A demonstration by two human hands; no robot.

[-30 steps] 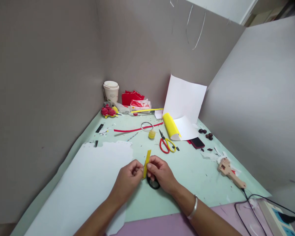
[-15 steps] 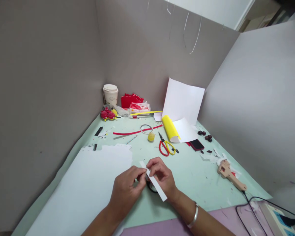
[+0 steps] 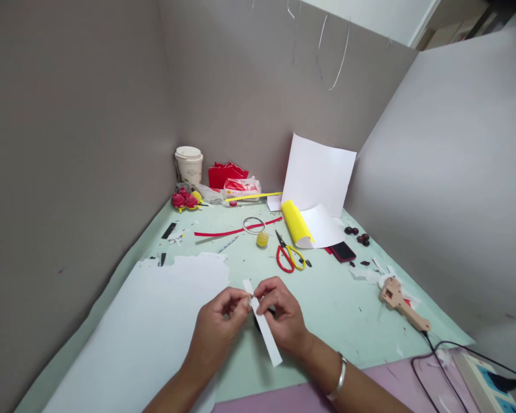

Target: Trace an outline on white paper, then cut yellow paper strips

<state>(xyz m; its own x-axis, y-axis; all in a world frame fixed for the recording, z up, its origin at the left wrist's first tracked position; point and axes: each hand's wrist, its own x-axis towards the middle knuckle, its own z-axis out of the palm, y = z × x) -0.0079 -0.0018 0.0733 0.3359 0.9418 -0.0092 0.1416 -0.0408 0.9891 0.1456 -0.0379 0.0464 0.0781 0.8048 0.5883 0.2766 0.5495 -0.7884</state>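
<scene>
A narrow white paper strip slants between my hands above the green table covering. My right hand grips it near its upper end, thumb and fingers closed on it. My left hand pinches at the strip's left edge with thumb and forefinger; the exact contact is partly hidden by the fingertips. Behind the strip and right hand, a black round thing shows only in part. A large white sheet lies under and left of my left hand. Scissors with red and yellow handles rest beyond my hands.
Beyond lie a yellow ball, a metal ring, a red strip and a yellow roll. A phone and a glue gun with a cable are at right. A lidded cup stands at back left.
The paper strip has turned steeper, its lower end swinging left and toward me. My left hand has shifted slightly left. The whole view has moved a little.
</scene>
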